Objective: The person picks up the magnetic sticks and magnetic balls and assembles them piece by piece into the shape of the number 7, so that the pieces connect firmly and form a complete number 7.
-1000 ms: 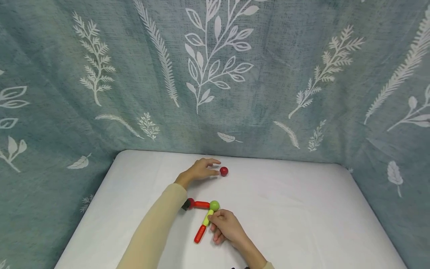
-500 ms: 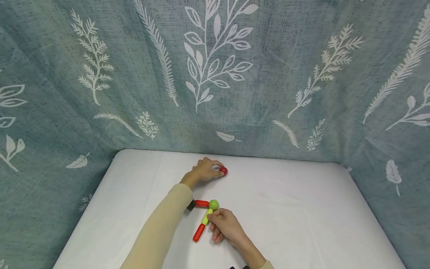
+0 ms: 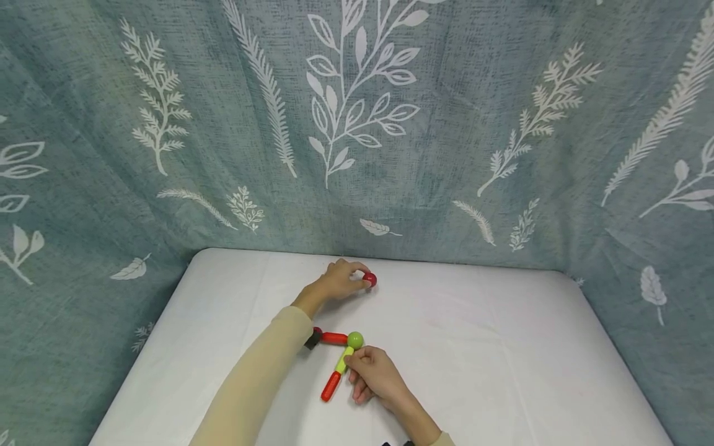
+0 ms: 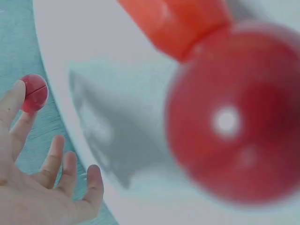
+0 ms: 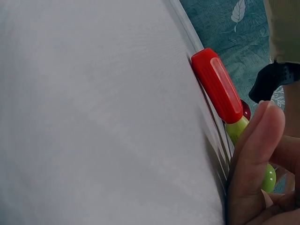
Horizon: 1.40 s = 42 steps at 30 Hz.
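Observation:
At the far side of the table my left hand point(image 3: 339, 280) pinches a glossy red ball point(image 3: 370, 280) between thumb and forefinger. In the left wrist view this ball point(image 4: 35, 93) shows a seam, and the other fingers spread loosely away from it. My right hand point(image 3: 380, 376) pinches a yellow-green toy rod point(image 3: 344, 360) nearer the front. A red rod point(image 3: 331, 386) continues from its lower end, and a green ball point(image 3: 355, 340) sits at its upper end. From that green ball another red rod point(image 3: 334, 338) runs left to a second red ball point(image 4: 234, 117), partly hidden in the head view.
The white-covered table point(image 3: 474, 347) has rounded far corners. A blue-green leaf-patterned cloth point(image 3: 446, 155) hangs behind and beside it. The left sleeve point(image 3: 256, 378) passes close to the joined rods, with a black wrist device point(image 5: 274, 79) beside the second red ball.
My left thumb and forefinger have closed on the far red ball, which has shifted very slightly left and away. The right hand stays on the yellow-green rod.

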Each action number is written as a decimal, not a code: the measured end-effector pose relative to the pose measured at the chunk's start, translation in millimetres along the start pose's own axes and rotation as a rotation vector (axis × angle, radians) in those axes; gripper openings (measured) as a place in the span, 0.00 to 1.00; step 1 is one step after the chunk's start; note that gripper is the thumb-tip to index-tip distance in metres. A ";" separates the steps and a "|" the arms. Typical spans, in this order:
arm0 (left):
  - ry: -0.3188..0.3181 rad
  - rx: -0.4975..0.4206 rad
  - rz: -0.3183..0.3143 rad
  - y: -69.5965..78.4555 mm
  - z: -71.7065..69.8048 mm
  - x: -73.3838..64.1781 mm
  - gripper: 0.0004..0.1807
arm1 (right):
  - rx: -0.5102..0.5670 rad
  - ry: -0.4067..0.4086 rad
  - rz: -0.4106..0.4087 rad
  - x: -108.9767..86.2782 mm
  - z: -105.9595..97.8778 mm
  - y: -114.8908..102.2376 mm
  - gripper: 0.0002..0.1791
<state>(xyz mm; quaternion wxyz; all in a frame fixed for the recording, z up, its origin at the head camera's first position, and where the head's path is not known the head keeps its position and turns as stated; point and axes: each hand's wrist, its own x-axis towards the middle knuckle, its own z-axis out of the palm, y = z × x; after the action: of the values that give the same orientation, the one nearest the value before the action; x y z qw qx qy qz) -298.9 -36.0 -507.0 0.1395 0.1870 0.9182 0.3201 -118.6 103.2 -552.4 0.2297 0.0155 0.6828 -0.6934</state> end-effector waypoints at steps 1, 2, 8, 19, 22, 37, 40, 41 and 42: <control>0.004 -0.006 0.015 0.8 -2.1 -2.0 0.18 | 0.001 0.001 0.002 -0.1 0.0 -0.2 0.17; 0.011 -0.013 0.032 1.1 -3.9 -4.1 0.17 | 0.000 0.001 0.003 -0.1 0.1 -0.3 0.16; 0.033 -0.010 0.104 -0.4 -11.9 -22.6 0.18 | 0.002 0.000 0.005 0.2 0.7 0.3 0.17; 0.077 -0.089 0.178 -5.6 -20.4 -74.0 0.21 | -0.026 0.006 0.008 0.0 -1.1 -0.5 0.17; 0.079 -0.121 0.171 -7.4 -19.6 -89.4 0.20 | -0.028 0.007 0.008 0.0 -1.3 -0.7 0.17; -0.001 -0.341 0.188 -34.5 -7.7 -162.0 0.15 | -0.005 0.004 -0.002 -0.2 -0.6 0.1 0.17; -0.002 -0.367 0.170 -42.7 -2.3 -173.4 0.15 | -0.004 0.005 0.001 0.3 -0.5 -0.2 0.18; -0.003 -0.369 0.155 -45.4 -0.8 -176.8 0.15 | -0.005 0.004 0.002 0.4 -0.6 -0.4 0.18; -0.007 -0.375 0.139 -47.3 0.2 -180.1 0.16 | -0.005 0.006 0.003 0.6 -0.7 -0.7 0.18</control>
<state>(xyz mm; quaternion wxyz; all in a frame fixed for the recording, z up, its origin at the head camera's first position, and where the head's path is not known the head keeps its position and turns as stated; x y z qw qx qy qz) -150.4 -148.2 -512.8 0.1528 0.2219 0.8269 0.4937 -119.6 103.6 -552.0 0.2289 0.0179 0.6851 -0.6914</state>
